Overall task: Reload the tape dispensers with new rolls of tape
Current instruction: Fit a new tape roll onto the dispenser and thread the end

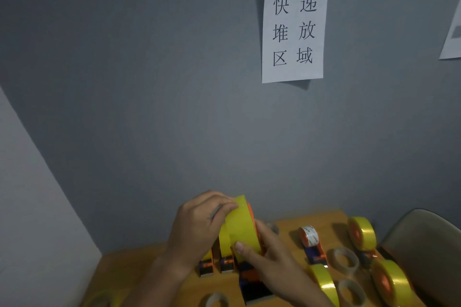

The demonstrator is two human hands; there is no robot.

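Yellow tape roll (237,225) held amid loaded dispensers (311,244) and empty cores (345,259)

The yellow tape roll (237,225) I hold looks glossy and smooth on its orange plastic dispenser (252,279), the table (282,222) is matt wood, the empty cores (345,260) dull cardboard, the wall sign (294,30) plain paper.

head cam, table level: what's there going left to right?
Left hand → yellow tape roll held in both hands → right hand → white-taped dispenser → empty cardboard core → yellow-loaded dispenser → chair back.
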